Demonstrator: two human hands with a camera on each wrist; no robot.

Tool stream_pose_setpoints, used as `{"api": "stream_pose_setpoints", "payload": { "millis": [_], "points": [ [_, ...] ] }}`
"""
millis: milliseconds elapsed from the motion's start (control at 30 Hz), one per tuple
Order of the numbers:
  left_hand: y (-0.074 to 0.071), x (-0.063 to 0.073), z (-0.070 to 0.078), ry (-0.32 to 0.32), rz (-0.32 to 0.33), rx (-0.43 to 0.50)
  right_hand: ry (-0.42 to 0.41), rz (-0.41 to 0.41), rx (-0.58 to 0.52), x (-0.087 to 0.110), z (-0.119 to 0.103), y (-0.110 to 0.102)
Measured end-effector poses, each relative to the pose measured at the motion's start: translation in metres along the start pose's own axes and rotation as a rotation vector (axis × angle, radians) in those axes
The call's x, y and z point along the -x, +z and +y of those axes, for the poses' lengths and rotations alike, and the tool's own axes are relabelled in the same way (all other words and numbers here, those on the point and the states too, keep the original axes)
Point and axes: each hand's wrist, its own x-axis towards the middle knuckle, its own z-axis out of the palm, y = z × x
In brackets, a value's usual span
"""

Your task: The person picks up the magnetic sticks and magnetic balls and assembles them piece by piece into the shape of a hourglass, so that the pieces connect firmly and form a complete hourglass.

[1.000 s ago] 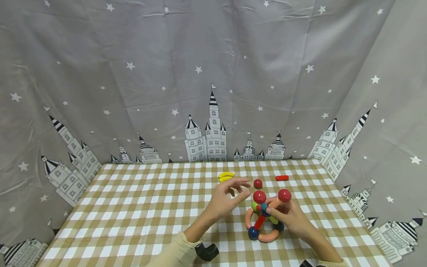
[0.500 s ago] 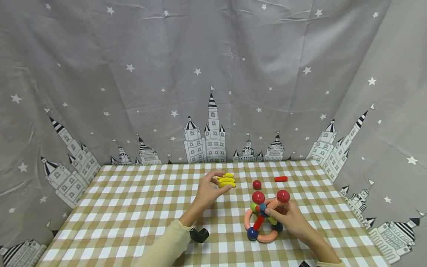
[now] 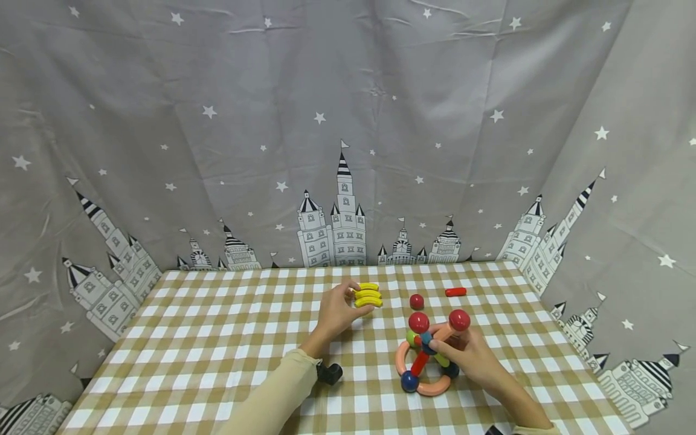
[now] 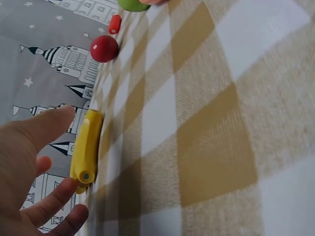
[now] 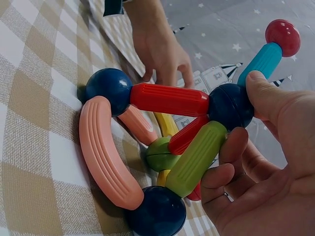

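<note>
Now, just below the head view's centre, the yellow sticks lie lengthwise left-to-right, immediately right of the nearer left hand, whose fingers part loosely around them, contact unclear. Lower right, the right hand grips the model by a blue ball. No writing shows.
</note>
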Motion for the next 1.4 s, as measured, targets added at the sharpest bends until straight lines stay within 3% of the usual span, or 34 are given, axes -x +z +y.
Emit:
{"api": "stream_pose_setpoints", "payload": {
  "millis": [200,333,567,800,1133,1400],
  "points": [
    [0.003,-0.001,-0.005,-0.022,0.001,-0.084,0.011,-0.001,-0.009,-0.001,-0.001,0.001],
    [0.003,0.0,-0.007,0.005,0.015,-0.11,-0.008,-0.012,-0.022,-0.001,0.0,0.002],
    [0.004,0.0,-0.008,0.008,0.01,-0.127,-0.031,-0.013,-0.021,-0.001,0.001,0.003],
    [0.004,0.001,-0.011,0.022,-0.004,-0.143,0.0,0.001,-0.029,0.0,0.002,0.003],
    [0.002,0.008,-0.011,0.111,-0.007,-0.142,0.015,-0.006,-0.019,0.0,0.0,0.003],
    [-0.002,0.023,-0.001,0.147,-0.048,-0.171,0.029,0.006,-0.025,0.001,0.0,0.002]
  ]
}}
